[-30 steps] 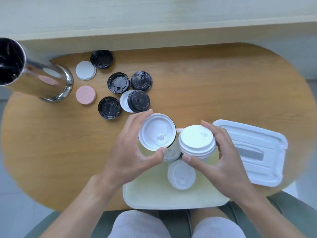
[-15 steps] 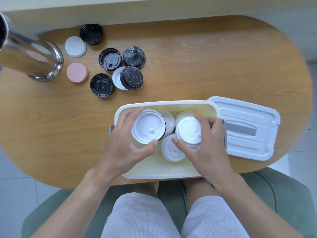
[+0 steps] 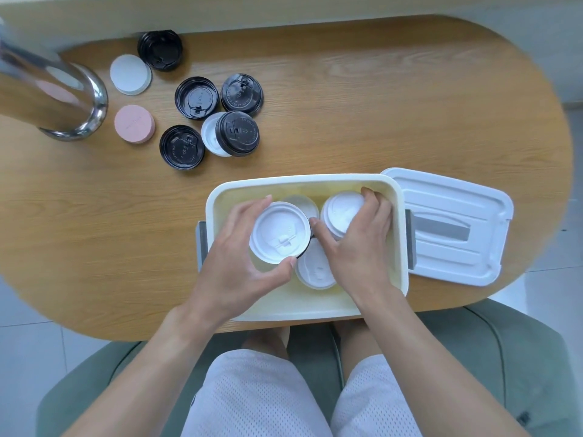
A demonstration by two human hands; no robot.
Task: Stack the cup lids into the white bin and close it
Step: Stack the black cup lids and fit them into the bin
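Since a moment ago the right hand [image 3: 356, 244] has carried its stack of white lids [image 3: 342, 212] down into the white bin [image 3: 399, 247], fingers curled round it. The left hand [image 3: 239, 263] grips a white lid [image 3: 279, 231] by its rim, just beside. Thin, light, slick plastic, probably crushable: hold rims. Black lids [image 3: 241, 134] lie well beyond the left hand

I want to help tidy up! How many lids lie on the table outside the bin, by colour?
Black lids: 5
White lids: 2 (one half under a black one)
Pink lids: 1
Total: 8
Not counted: the white stacks that the left hand and the right hand hold in the bin.
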